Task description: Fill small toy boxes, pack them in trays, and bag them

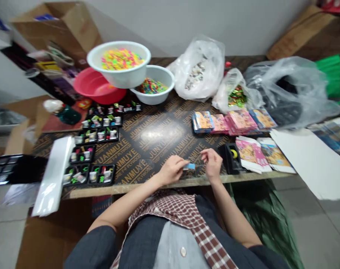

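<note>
My left hand point(173, 170) is closed near the table's front edge, thumb and fingers pinching a small light-blue piece point(190, 166) with a pale underside. Its exact kind is too small to tell. A short way to the right, my right hand point(213, 164) is raised with its fingers curled and the fingertips turned toward the blue piece. A faint, see-through line shows between the two hands, but I cannot make out what the right fingers hold. Just right of that hand stands a black tape dispenser point(233, 158) with a yellow core.
Stacks of small printed boxes point(241, 121) stand behind the dispenser; flat printed cartons point(251, 153) lie right of it. Black trays point(101, 173) with small colourful parts fill the left. Basins point(119, 76) of coloured pieces and plastic bags point(200, 71) line the back.
</note>
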A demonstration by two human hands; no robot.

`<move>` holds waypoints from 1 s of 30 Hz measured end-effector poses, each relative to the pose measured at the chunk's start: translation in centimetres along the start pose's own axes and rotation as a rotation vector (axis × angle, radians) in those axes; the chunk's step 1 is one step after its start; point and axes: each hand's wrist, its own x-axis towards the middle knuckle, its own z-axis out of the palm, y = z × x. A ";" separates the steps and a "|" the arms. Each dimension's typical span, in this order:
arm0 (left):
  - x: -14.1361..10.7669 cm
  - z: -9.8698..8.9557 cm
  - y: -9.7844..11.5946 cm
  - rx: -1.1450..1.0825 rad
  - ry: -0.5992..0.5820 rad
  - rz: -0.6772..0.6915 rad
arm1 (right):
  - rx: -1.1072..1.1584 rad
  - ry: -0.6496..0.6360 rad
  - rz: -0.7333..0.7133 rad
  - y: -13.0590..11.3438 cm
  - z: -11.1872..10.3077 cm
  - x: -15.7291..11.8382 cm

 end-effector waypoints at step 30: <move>-5.0 -2.4 -8.0 0.028 -0.322 -0.701 | -0.842 -1.057 -0.545 -0.9 34.9 20.7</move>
